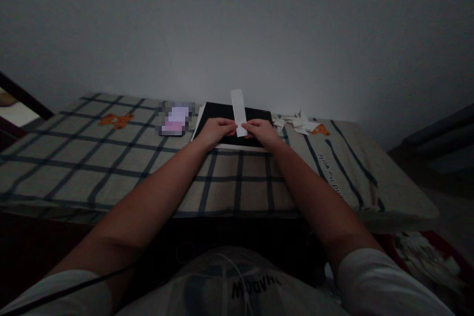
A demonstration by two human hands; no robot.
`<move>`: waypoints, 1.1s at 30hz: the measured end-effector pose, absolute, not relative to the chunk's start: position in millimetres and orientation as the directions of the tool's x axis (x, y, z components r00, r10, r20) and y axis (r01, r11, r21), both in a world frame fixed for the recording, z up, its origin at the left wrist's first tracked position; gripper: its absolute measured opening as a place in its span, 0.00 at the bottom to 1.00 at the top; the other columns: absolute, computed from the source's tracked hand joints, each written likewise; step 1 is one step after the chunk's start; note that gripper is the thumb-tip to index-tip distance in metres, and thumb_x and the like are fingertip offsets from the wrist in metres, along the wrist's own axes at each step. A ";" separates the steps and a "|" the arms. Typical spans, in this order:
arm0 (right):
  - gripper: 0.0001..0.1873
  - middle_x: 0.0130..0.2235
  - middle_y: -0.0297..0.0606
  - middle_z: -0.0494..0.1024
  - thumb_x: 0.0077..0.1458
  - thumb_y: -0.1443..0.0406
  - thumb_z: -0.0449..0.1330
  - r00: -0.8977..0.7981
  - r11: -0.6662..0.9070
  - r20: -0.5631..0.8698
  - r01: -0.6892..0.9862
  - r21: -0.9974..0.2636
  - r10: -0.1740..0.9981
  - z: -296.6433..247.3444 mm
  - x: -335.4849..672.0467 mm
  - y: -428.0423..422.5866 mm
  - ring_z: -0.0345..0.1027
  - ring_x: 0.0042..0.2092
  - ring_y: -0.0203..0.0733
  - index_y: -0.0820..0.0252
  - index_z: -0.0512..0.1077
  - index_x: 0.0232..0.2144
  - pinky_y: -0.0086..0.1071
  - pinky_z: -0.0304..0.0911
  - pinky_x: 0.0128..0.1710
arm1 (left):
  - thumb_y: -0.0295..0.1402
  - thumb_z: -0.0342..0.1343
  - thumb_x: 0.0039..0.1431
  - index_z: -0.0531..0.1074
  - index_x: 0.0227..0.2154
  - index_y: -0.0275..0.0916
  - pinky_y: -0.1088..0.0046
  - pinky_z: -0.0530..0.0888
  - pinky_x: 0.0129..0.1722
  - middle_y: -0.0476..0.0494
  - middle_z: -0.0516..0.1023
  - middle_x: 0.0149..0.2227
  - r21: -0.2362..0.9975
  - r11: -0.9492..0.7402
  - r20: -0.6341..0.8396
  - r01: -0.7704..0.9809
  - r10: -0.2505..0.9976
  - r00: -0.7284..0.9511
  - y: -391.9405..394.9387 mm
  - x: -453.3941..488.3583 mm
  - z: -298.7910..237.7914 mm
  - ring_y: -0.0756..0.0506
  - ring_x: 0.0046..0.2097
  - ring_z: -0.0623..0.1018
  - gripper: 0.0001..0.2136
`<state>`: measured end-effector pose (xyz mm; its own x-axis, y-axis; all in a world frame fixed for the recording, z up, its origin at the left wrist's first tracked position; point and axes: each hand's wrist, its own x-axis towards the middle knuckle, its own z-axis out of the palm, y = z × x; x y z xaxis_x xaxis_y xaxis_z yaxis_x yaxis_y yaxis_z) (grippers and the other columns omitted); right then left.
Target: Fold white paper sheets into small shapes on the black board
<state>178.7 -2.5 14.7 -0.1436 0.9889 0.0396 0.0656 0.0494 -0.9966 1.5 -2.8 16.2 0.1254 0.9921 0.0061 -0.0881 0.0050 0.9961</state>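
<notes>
A narrow white paper strip (238, 111) stands nearly upright, its lower end above a black pad (218, 112).

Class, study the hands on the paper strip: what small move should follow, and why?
Probably fold the free upper end of the paper strip down: the left hand and right hand pinch its lower end over the black pad, and small paper scraps lie nearby on the cloth.

The narrow white paper strip (239, 111) is plain and unmarked. The flat black rectangular board (222, 114) shows a white edge. The beige fabric bedcover (111, 158) carries a dark blue windowpane check, orange bear motifs (115, 119) and dark lettering. The small folded paper scraps (298, 123) are white. The painted wall (237, 19) is plain grey.
</notes>
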 end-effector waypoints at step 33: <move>0.12 0.24 0.32 0.75 0.49 0.58 0.67 -0.192 0.031 0.031 -0.005 -1.000 0.981 14.9 178.1 -1.5 0.68 0.26 0.31 0.61 0.74 0.26 0.26 0.67 0.28 | 0.26 0.64 0.51 0.78 0.25 0.33 0.76 0.74 0.34 0.47 0.78 0.24 0.998 0.059 -0.057 -0.013 0.989 0.137 -5.0 1.0 21.6 0.54 0.25 0.74 0.02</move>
